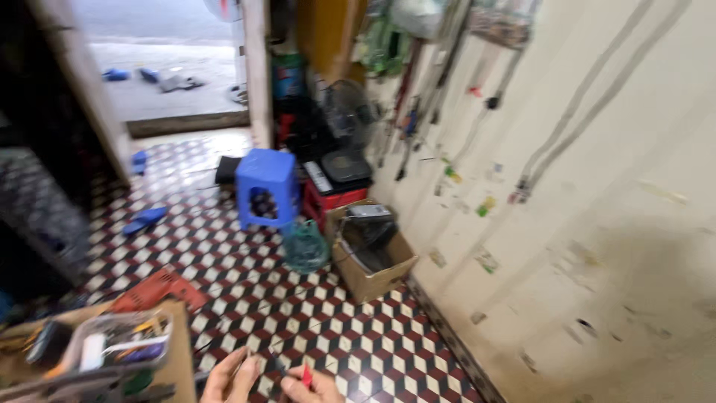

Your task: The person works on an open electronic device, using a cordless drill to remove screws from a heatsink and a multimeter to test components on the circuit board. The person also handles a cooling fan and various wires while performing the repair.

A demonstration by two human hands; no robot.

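At the bottom edge, both hands are cut off by the frame and blurred. Right hand (313,386) pinches a small red tool (306,375) between its fingers; left hand (233,379) sits just beside it, fingers curled, though what it grips is unclear. Beside them stands a clear tray (104,351).

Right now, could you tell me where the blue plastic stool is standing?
In the head view the blue plastic stool stands on the tiled floor left of centre, near the doorway, just left of the red crate and behind the open cardboard box.
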